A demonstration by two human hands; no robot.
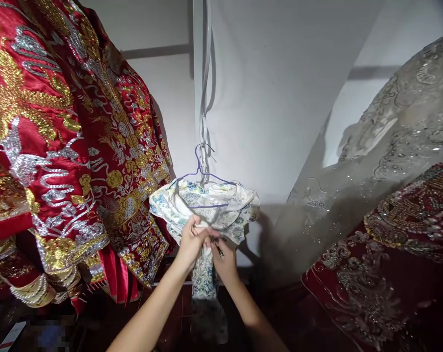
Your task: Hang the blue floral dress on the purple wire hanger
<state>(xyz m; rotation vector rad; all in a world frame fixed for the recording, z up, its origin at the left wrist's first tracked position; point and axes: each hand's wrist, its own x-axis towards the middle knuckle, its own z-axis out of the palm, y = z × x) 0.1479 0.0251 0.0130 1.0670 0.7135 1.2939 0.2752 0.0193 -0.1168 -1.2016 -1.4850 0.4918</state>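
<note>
A white garment with a blue and yellow floral print hangs on a thin purple wire hanger. Its collar spreads wide at the top, and a narrower printed length falls below my hands into shadow. My left hand is closed on the front of the garment, just below the neckline. Close beside it, my right hand pinches the fabric at the same spot, and the fingertips of both hands meet there. Small dark details show near the right fingers, too small to make out.
A red jacket with gold and silver embroidery hangs close on the left. On the right are a sheer, sparkling pale fabric and a dark red beaded garment. A white strap runs down the pale wall behind the hanger.
</note>
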